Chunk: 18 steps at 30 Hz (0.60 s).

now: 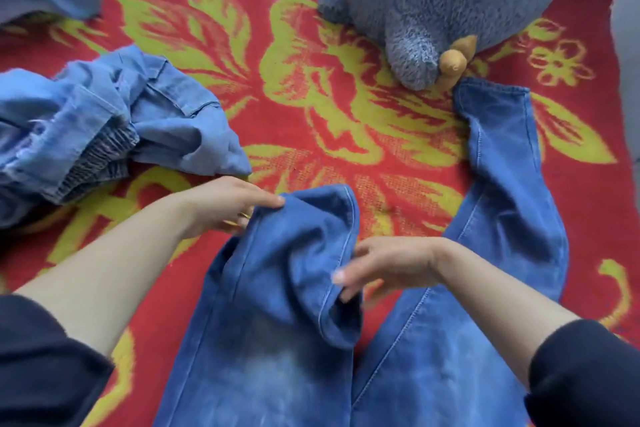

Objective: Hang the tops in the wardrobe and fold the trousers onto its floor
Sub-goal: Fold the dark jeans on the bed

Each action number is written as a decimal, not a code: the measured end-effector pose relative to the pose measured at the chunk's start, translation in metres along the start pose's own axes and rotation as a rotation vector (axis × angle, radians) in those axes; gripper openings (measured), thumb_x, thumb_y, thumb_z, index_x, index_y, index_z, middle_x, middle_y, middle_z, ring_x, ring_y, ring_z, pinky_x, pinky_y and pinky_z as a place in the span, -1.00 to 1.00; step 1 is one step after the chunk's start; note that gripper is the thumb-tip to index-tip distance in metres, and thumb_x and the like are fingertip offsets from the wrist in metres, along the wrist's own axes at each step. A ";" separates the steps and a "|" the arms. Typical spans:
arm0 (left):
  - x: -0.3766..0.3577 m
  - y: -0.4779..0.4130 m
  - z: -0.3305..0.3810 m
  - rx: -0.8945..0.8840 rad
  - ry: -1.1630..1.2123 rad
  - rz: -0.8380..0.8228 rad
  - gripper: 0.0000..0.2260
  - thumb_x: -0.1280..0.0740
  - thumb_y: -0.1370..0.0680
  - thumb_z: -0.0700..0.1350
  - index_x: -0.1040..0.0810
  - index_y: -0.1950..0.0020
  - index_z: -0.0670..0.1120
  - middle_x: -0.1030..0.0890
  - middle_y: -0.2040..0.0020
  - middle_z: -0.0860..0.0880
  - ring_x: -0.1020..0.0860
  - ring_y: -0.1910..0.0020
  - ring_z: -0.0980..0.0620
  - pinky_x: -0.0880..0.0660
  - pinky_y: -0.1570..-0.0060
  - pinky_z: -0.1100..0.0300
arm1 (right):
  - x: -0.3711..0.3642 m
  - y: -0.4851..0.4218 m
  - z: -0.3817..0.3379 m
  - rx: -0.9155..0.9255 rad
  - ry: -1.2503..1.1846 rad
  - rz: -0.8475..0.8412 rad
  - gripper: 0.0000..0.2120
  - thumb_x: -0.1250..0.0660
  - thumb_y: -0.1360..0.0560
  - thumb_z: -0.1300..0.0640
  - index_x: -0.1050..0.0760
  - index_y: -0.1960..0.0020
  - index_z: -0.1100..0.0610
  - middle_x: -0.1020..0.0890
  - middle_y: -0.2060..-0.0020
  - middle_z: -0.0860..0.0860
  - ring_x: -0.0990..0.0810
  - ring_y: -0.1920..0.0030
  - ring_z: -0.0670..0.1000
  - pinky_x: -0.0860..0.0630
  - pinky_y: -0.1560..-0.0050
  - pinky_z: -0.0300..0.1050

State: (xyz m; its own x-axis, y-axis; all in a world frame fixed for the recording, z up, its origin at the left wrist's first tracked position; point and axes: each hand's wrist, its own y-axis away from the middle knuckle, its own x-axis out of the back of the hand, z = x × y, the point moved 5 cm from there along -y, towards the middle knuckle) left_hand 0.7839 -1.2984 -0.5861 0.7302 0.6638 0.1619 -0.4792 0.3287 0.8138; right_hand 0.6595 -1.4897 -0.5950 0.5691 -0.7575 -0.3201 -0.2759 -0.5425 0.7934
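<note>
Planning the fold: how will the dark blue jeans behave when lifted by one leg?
Probably floppy: the dark blue jeans buckle where the left hand pinches one leg. Likely heavyish; the denim looks thick, with stout seams. The free leg would probably drag across the blanket.

The trousers (502, 218) are spread on the blanket (277, 62), near and centre. A crumpled garment (104, 121) is laid to their left. A plush toy (433, 10) is set farther off, just beside the right leg's hem.
</note>
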 end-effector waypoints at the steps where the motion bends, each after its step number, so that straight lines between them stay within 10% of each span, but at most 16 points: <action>1: -0.001 -0.001 0.000 -0.051 -0.045 0.059 -0.78 -0.46 -0.42 0.03 -0.66 0.02 -0.07 -0.63 0.17 0.00 -0.51 0.26 0.12 -0.39 0.32 0.30 | 0.004 -0.003 -0.005 0.062 -0.161 0.109 -0.70 -0.43 -0.42 -0.12 -0.59 -0.07 0.02 -0.62 0.02 0.05 -0.54 0.03 0.04 -0.51 0.02 -0.08; 6: -0.001 0.007 0.025 -0.159 -0.158 0.220 -0.94 -0.43 -0.33 -0.14 -0.61 0.23 -0.07 -0.44 0.29 -0.10 -0.35 0.33 0.01 -0.24 0.35 0.21 | 0.034 -0.004 -0.031 0.338 -0.440 0.901 -0.85 -0.32 -0.52 0.19 -0.46 0.23 0.13 -0.42 0.61 -0.09 -0.36 0.61 -0.11 -0.22 0.53 -0.27; 11: 0.034 0.022 0.093 -0.493 0.191 0.397 -0.75 -0.40 -0.44 -0.28 -0.57 -0.01 0.02 -0.66 0.11 0.04 -0.59 0.12 0.09 -0.50 0.30 0.34 | 0.070 0.051 -0.099 0.631 -0.331 1.156 -0.88 -0.30 -0.53 0.19 -0.61 0.03 0.07 -0.64 0.21 -0.02 -0.58 0.19 -0.02 -0.59 0.05 0.05; 14: 0.042 0.017 0.125 -0.666 0.202 0.552 -0.36 -0.39 -0.50 -0.22 -0.20 -0.50 0.01 -0.34 -0.45 -0.04 -0.34 -0.39 0.11 -0.39 -0.21 0.37 | 0.096 0.079 -0.129 0.630 -0.169 1.307 -0.55 -0.34 -0.52 0.13 -0.42 -0.40 0.11 -0.62 -0.10 0.06 -0.59 -0.10 0.03 -0.49 -0.23 0.03; 18: -0.003 0.011 0.099 -0.668 -0.109 0.681 -0.31 -0.34 -0.53 -0.14 -0.05 -0.57 -0.09 -0.12 -0.56 -0.07 -0.11 -0.53 0.00 -0.06 -0.49 0.13 | 0.101 0.098 -0.096 0.430 -0.005 1.498 -0.55 -0.31 -0.49 0.10 -0.40 -0.37 0.12 -0.58 -0.13 0.03 -0.54 -0.16 0.06 -0.45 -0.21 -0.04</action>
State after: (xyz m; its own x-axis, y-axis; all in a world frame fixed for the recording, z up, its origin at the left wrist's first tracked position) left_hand 0.8245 -1.3629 -0.5224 0.2175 0.7985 0.5613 -0.9714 0.2330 0.0450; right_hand 0.7642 -1.5844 -0.4996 -0.4206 -0.6835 0.5966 -0.7620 0.6231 0.1766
